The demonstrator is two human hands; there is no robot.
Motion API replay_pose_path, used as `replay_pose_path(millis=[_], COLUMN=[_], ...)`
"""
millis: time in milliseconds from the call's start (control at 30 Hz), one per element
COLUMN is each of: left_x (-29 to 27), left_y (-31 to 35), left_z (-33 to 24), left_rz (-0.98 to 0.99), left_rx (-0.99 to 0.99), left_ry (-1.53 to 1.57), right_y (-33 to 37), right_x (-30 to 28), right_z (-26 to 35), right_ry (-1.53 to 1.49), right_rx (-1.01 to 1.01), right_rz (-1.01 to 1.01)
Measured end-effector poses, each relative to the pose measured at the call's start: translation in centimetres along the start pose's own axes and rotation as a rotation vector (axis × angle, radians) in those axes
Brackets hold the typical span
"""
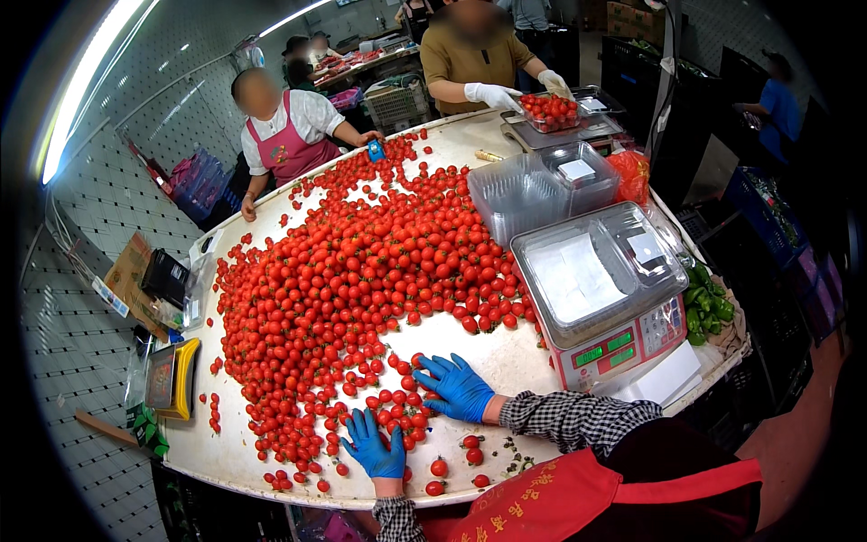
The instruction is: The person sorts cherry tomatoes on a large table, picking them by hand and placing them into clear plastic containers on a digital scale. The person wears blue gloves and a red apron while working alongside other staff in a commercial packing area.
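Note:
A wide heap of red cherry tomatoes (pixel 361 271) spreads over the white table (pixel 433 339). My left hand (pixel 375 447), in a blue glove, lies palm down with its fingers spread at the near edge of the heap. To its right, my right hand (pixel 456 388) in a matching glove is stretched flat, its fingertips beside the loose tomatoes. Between the two hands sits a small cluster of tomatoes (pixel 402 417). A few more tomatoes (pixel 439 467) lie apart near the front edge. Neither hand visibly grips a tomato.
At right stands a red-and-white digital scale (pixel 623 348) bearing a clear plastic tray (pixel 578 271). Behind it are stacked clear containers (pixel 519 194). Green peppers (pixel 704 303) lie beside the scale. Across the table, one person with white gloves (pixel 495 96) holds packed tomatoes; another wears a pink apron (pixel 293 140).

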State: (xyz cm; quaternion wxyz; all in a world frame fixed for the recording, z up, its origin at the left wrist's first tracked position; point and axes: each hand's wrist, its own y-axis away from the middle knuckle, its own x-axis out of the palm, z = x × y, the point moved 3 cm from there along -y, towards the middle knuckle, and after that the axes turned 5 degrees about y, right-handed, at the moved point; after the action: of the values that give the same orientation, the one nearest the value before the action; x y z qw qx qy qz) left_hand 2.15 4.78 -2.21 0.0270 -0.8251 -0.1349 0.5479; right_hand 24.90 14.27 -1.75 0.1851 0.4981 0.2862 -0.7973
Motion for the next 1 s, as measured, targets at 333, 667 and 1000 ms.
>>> replay_pose_path(millis=[333,667,1000], left_x=[-0.08,-0.36,-0.55], left_y=[-0.15,-0.04,0.06], left_z=[-0.28,-0.51,-0.73], left_rz=[0.012,0.007,0.000], left_rx=[-0.028,-0.012,-0.016], left_ry=[-0.023,-0.014,-0.004], right_y=[0.05,0.12,0.21], right_x=[-0.30,-0.44,-0.27], right_z=[0.04,0.09,0.08], right_ry=[0.004,-0.008,0.004], right_rx=[0.000,-0.002,-0.009], right_rz=[0.004,-0.012,-0.024])
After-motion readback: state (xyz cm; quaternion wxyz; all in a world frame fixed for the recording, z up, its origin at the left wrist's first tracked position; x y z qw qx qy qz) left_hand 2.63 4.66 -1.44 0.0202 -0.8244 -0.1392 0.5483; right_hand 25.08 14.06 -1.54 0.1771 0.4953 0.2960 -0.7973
